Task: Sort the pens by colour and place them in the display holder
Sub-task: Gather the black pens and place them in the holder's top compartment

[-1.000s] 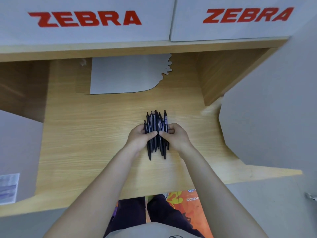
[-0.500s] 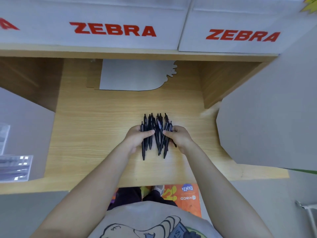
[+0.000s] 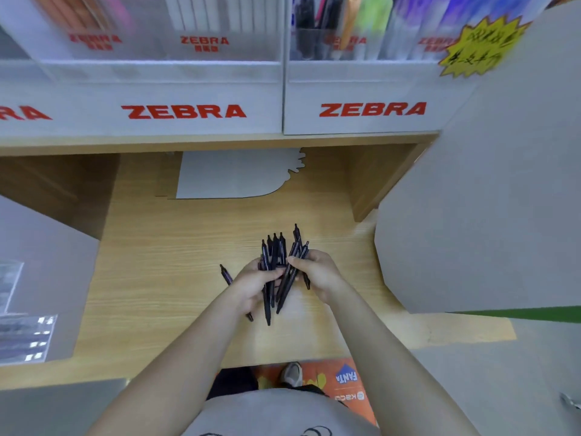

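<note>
The scene is evenly and fairly brightly lit, with soft light that seems to come from overhead; no harsh glare shows on the wooden shelf [image 3: 176, 278]. Only faint, diffuse shadows lie on that shelf, under the hands and the dark pens [image 3: 273, 272]. The recess behind the shelf, under the display holder [image 3: 201, 89], is darker. The holder's upper compartments, far above the shelf, are heavily smeared by motion blur, so their contents read only as streaks of colour. The red lettering lower on the holder is sharper. Wide-angle distortion bends straight edges outward to either side of the shelf, and the corners look soft.
</note>
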Demonstrator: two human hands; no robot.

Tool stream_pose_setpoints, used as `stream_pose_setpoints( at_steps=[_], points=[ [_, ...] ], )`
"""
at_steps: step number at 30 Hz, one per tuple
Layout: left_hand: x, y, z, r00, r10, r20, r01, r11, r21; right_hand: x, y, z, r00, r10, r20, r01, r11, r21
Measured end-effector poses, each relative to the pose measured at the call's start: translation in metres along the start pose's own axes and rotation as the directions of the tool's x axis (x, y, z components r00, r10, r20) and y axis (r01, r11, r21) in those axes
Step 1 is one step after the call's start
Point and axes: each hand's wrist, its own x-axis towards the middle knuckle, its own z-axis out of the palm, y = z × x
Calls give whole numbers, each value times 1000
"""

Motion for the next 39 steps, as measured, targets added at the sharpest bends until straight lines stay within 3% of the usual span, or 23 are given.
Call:
stream_pose_setpoints(
  at_steps=[4,12,17,20,26,32,35,39],
  points=[
    [16,1,1,998,46,-51,-47,998,-30,15,2,8,1000,-28,6,27,998,48],
    [5,-5,-3,994,111,-18,-111,994,9,4,5,-16,995,-43,93,34,995,96],
    [-11,-3,1,982,105,156,-104,994,-16,-15,-6,-13,985,-14,172,-4,995,100],
    [-22,-2,7,959,130,251,-148,988,54,-25,-14,-6,985,27,171,-43,995,91],
    [-43,8,14,951,215,222,-232,971,56,-37,-24,-8,986,4,165,-33,983,179],
    [-62,8,14,973,154,174,-165,985,51,-51,-22,-19,998,-28,58,16,981,196],
    [-74,5,12,989,106,105,-94,989,-116,-61,-17,-25,996,-57,69,44,983,180],
    [-86,4,7,997,76,14,-70,959,-274,-87,-12,-20,975,-102,195,56,972,226]
  ],
)
